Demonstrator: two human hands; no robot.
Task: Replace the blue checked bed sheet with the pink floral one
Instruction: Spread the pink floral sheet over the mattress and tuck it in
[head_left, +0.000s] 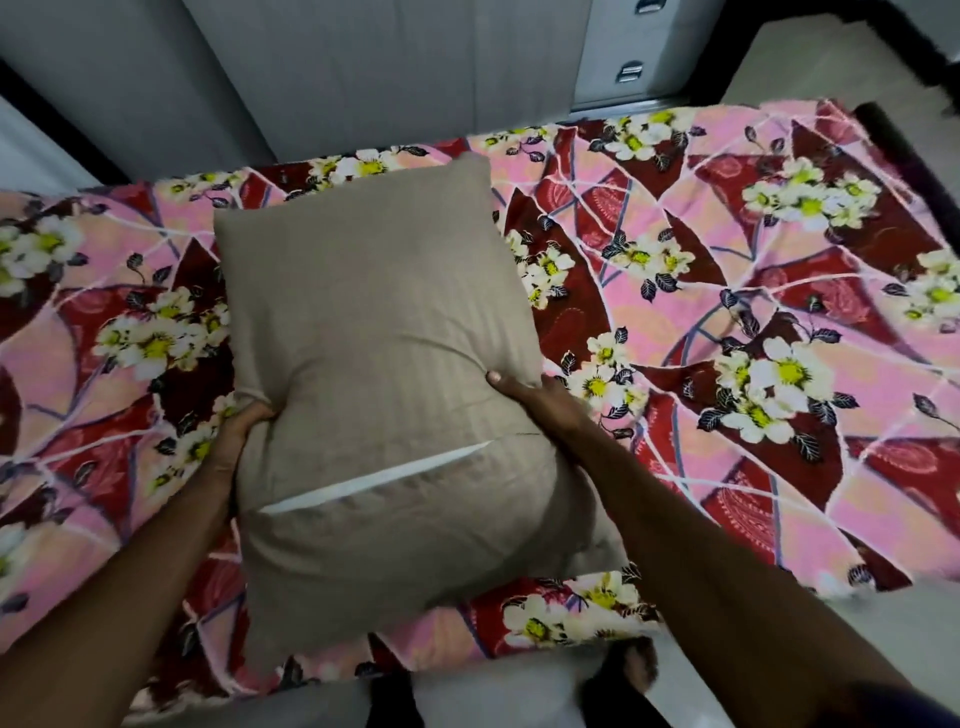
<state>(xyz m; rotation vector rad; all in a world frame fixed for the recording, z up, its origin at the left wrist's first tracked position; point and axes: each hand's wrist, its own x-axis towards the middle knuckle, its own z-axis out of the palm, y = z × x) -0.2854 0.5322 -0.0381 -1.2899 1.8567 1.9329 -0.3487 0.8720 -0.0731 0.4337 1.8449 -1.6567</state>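
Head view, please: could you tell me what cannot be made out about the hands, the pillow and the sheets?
Head view:
- Left hand: fingertips buried in the beige striped pillow it grips.
- Right hand: only the thumb shows; the pillow hides the rest.
- Pink floral bed sheet: middle covered by the pillow, left end cut by the frame edge.
- Blue checked bed sheet: nowhere in view.

both hands, left hand (236, 434) and right hand (535, 400), grip a beige pillow (384, 332) by its sides over the pink floral sheet (727, 291) spread on the bed.
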